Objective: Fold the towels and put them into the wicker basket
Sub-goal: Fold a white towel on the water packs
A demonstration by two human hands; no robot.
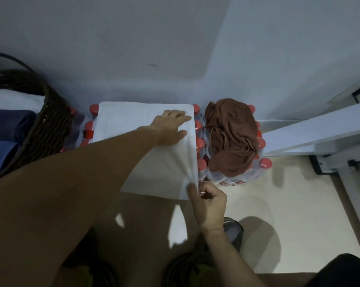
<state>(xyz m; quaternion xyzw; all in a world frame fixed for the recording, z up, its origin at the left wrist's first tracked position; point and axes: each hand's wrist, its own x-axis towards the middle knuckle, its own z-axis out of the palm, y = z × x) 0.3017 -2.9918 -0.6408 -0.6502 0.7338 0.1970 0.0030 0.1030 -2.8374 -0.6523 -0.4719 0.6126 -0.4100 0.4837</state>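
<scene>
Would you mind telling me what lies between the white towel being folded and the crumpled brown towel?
In the head view, a row of red-capped plastic bottles shows between the white towel and the crumpled brown towel.

Dim light is cast on a pale wall (117,38); a cream floor (288,204) and a white frame (319,131) are seen at right.

I note two shrink-wrapped packs of red-capped bottles (198,129) side by side against the pale wall (133,48); cream floor (288,193); white frame (319,129) at right.
</scene>
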